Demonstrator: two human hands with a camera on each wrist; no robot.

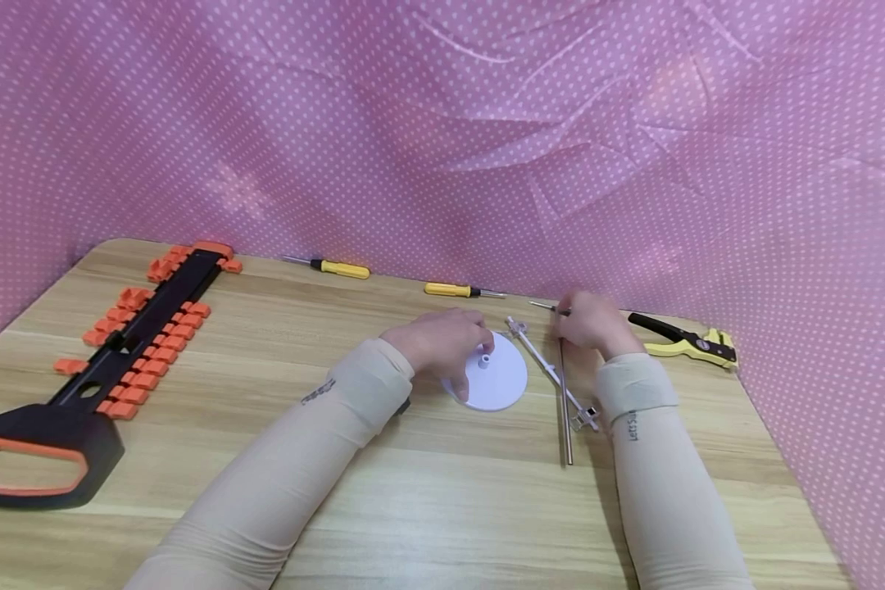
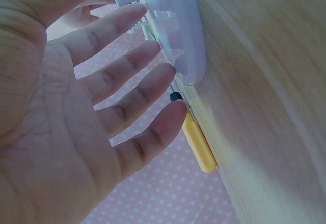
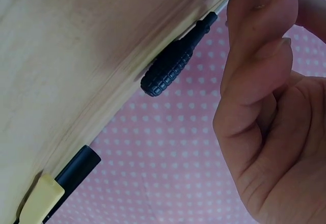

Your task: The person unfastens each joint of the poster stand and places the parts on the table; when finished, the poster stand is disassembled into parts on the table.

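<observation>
A round white disc (image 1: 505, 381) with a short raised stub at its centre lies on the table. Over its left side rests my left hand (image 1: 442, 344), fingers loosely extended. In the left wrist view those fingers (image 2: 137, 91) reach the disc's stub and rim without curling round it. My right hand (image 1: 597, 324) pinches the upper end of a thin metal rod (image 1: 565, 410), which slants toward me; the right wrist view shows its fingers (image 3: 260, 76) curled. Between the hands lies a white bar (image 1: 542, 359) with clear end pieces, partly crossed by the rod.
Two yellow-handled screwdrivers (image 1: 345, 269) lie along the back edge. A black-handled screwdriver (image 3: 170, 66) is behind my right hand. Yellow-and-black pliers (image 1: 696, 344) lie at the right. A long black holder (image 1: 92, 410) with orange clips takes up the left. Pink dotted cloth (image 1: 442, 123) surrounds the table.
</observation>
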